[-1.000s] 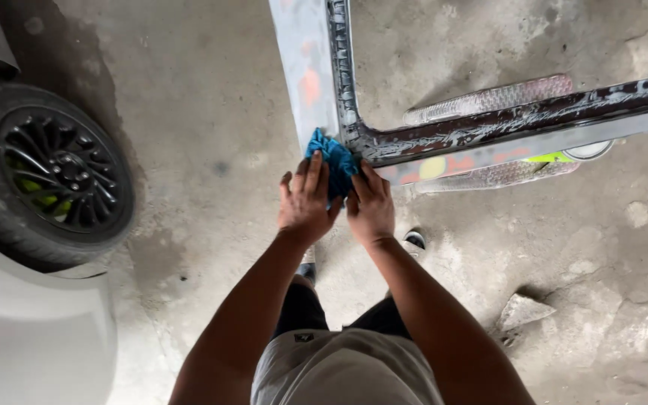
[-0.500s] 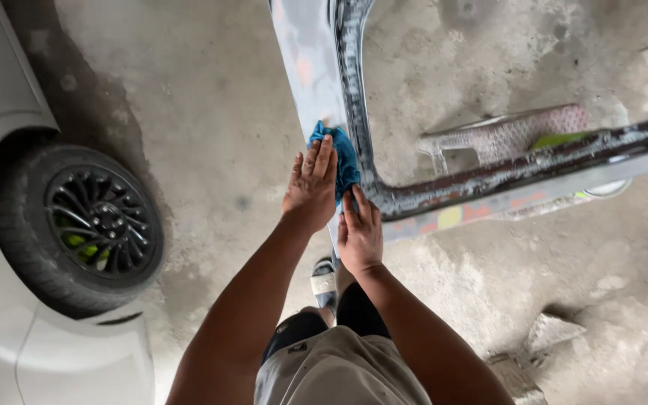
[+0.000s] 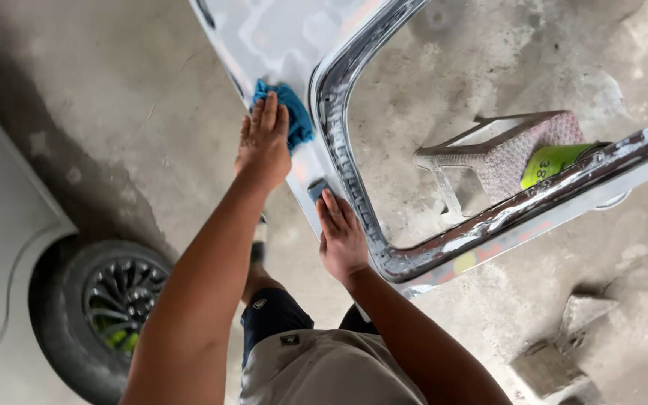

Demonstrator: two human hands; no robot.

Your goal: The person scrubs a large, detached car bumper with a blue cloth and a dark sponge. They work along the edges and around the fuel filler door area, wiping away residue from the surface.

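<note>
A pale grey car door panel [image 3: 279, 34] with a shiny dark window frame [image 3: 354, 195] stands in front of me. My left hand [image 3: 262, 144] presses a blue cloth [image 3: 292, 112] flat against the panel, fingers spread over it. My right hand [image 3: 341, 238] lies lower on the panel's edge beside the frame, fingers over a small dark block [image 3: 316, 188]. Whether the right hand grips the block or only presses on it is not clear.
A white car with a dark wheel [image 3: 110, 307] stands at the lower left. Through the frame I see a woven stool [image 3: 511, 154] and a green container [image 3: 553, 163]. A broken concrete chunk [image 3: 564, 352] lies on the stained concrete floor at the lower right.
My left hand has slid the blue cloth up along the panel, away from my right hand. The right hand stays low by the frame. The view has tilted, so the car wheel sits lower.
</note>
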